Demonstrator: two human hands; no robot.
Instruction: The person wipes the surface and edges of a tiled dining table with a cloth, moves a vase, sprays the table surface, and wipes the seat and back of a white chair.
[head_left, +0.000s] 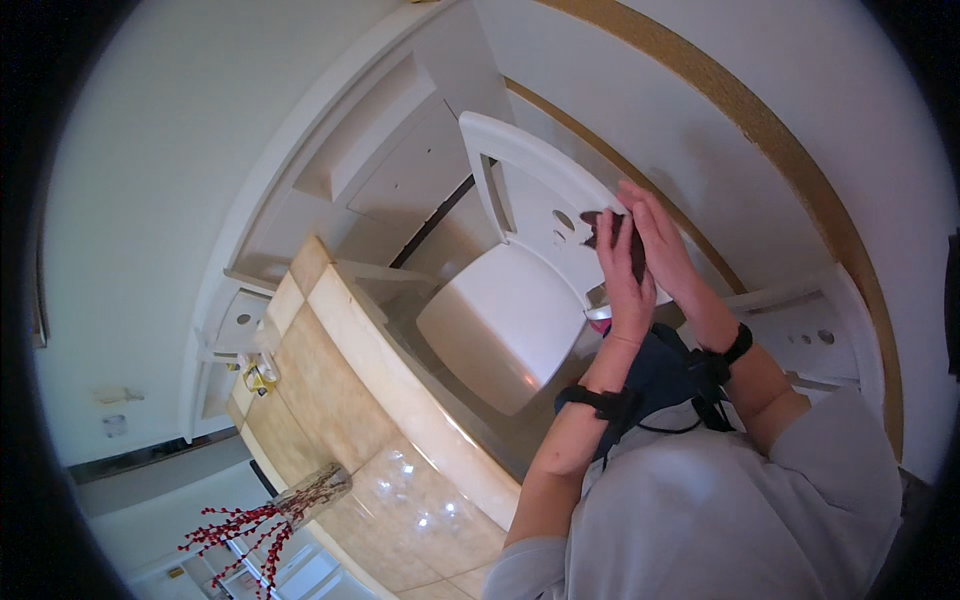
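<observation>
A dark brown cloth is bunched at the top rail of a white chair, beside the round cut-outs of its backrest. My left hand presses the cloth against the front of the backrest, and part of it sticks out past my fingers. Close alongside, my right hand lies along the rail's outer side with its fingers stretched out. Its palm borders the cloth, but its contact side is hidden. Below the backrest is the chair's smooth white seat.
A tiled table with a thick pale edge stands left of the chair. On it are a vase with red-berry twigs and a small yellow-and-white item. Another white chair is at right. A white wall with wood trim rises behind.
</observation>
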